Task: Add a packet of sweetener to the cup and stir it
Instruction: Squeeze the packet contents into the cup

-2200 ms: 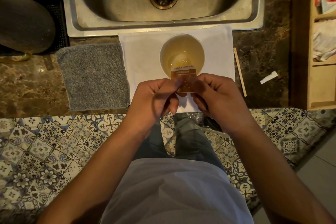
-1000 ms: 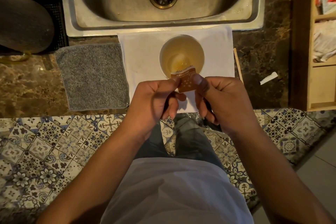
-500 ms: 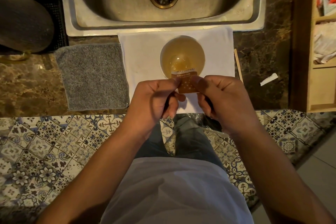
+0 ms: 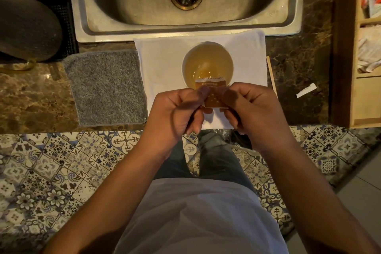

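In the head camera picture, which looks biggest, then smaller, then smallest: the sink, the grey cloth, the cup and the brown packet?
1. sink
2. grey cloth
3. cup
4. brown packet, partly covered by both hands, and held nearer the camera

Steel sink; grey cloth beside white towel.

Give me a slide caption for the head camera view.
Both hands, left and right, pinch a sweetener packet above the cup.
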The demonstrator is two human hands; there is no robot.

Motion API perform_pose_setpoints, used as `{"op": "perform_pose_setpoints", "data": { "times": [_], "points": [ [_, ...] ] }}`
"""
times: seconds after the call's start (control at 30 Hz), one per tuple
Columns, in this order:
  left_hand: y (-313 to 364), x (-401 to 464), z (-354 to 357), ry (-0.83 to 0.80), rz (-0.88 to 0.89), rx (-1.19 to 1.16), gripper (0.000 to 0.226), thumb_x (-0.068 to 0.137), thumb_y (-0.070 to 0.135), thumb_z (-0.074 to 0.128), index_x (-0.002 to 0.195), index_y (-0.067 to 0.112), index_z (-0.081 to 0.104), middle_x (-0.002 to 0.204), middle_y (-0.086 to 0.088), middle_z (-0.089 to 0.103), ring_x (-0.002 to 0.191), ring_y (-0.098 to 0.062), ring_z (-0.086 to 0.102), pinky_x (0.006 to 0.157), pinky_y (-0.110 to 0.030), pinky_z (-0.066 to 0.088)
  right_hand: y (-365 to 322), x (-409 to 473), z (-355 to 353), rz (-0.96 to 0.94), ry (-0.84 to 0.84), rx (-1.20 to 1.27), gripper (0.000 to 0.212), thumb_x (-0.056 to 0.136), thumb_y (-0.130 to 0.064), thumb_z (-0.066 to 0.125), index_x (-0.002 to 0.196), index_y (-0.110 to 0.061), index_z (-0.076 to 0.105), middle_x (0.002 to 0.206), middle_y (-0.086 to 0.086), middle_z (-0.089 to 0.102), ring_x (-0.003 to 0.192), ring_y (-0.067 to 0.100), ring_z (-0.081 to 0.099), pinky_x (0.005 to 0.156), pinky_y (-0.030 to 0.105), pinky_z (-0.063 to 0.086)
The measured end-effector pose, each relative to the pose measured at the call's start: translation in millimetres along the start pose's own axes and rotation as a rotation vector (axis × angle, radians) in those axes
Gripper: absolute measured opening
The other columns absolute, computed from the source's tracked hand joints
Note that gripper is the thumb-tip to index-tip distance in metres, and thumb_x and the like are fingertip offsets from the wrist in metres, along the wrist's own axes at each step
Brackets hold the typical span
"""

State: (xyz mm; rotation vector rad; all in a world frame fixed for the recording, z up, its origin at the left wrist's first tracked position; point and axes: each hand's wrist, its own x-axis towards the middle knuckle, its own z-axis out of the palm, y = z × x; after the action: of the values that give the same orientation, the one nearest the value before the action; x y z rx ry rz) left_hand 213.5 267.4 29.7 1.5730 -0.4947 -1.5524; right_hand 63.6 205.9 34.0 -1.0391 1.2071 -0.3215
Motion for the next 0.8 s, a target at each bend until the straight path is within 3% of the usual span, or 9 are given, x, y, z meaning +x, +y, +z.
{"op": "perform_pose_setpoints", "data": {
  "times": [0.17, 0.33, 0.67, 0.8],
  "points": [
    [-1.9, -0.5, -3.2, -0.017, 0.037, 0.023, 0.040, 0.101, 0.014, 0.051, 0.064, 0.009, 0.063, 0.043, -0.003, 0.052, 0.036, -0.012, 0.036, 0.042, -0.021, 0.033, -2.9, -0.4, 1.2, 0.035, -0.020, 0.065, 0.039, 0.102, -0.018, 0.056, 0.064, -0.013, 0.062, 0.044, -0.005, 0.049, 0.037, 0.002, 0.036, 0.041, 0.013, 0.033],
    [-2.6, 1.3, -3.6, -0.014, 0.035, 0.023, 0.045, 0.102, 0.017, 0.051, 0.075, -0.019, 0.055, 0.044, -0.006, 0.053, 0.039, -0.018, 0.035, 0.044, -0.025, 0.033, -3.4, -0.6, 2.5, 0.017, -0.036, 0.033, 0.037, 0.103, -0.018, 0.056, 0.068, -0.009, 0.063, 0.045, -0.004, 0.049, 0.038, 0.002, 0.036, 0.042, 0.012, 0.034],
    [-3.6, -2.0, -1.9, -0.017, 0.023, 0.019, 0.045, 0.102, 0.018, 0.050, 0.074, -0.017, 0.053, 0.045, -0.003, 0.053, 0.040, -0.018, 0.036, 0.046, -0.024, 0.035, -1.6, -2.5, 3.0, 0.031, -0.042, 0.074, 0.039, 0.104, -0.021, 0.052, 0.067, -0.014, 0.062, 0.046, -0.004, 0.049, 0.042, 0.006, 0.038, 0.043, 0.015, 0.034],
    [-1.7, -2.3, -0.4, 0.045, 0.027, 0.007, 0.037, 0.095, 0.029, 0.056, 0.066, 0.007, 0.057, 0.045, -0.002, 0.052, 0.042, -0.017, 0.035, 0.044, -0.026, 0.030, -1.3, -2.2, 3.2, 0.032, -0.021, 0.041, 0.040, 0.105, -0.022, 0.052, 0.067, -0.014, 0.060, 0.047, -0.004, 0.049, 0.041, 0.005, 0.037, 0.043, 0.013, 0.034]
  ]
}}
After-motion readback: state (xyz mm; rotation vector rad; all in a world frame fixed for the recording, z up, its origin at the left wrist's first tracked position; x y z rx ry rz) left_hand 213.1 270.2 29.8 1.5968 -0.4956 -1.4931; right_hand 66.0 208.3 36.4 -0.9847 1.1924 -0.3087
